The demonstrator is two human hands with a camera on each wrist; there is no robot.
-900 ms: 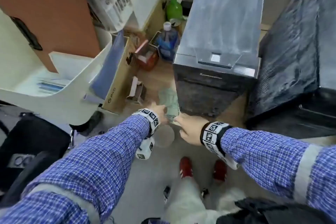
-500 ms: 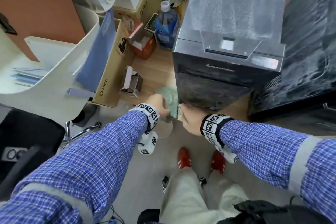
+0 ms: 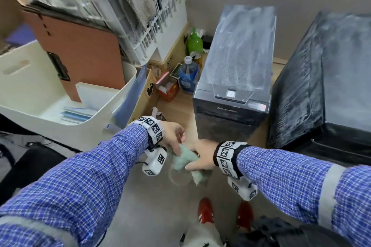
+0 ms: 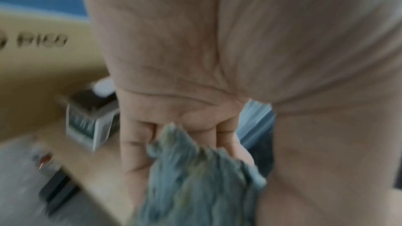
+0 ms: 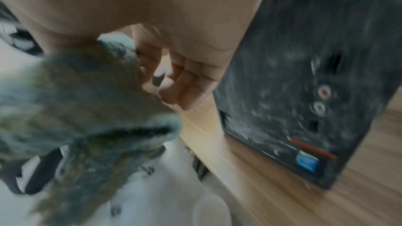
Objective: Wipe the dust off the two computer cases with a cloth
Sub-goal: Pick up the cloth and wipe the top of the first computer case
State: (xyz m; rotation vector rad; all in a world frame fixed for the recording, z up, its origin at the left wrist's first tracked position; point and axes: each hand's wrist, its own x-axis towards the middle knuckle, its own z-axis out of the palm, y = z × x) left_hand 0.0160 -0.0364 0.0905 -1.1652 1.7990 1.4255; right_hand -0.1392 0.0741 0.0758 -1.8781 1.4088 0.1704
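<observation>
Both hands hold the green cloth (image 3: 185, 159) at six o'clock of the dusty silver computer case (image 3: 236, 78): left hand (image 3: 172, 136) pinches one end, right hand (image 3: 202, 155) curls around the other, apparently bunching it for wiping.

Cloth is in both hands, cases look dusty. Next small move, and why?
Probably lift the cloth onto the top of the nearer case. Both the left hand and right hand hold it low in front of that case, whose top is grey with dust; the other case looks dusty too.
</observation>
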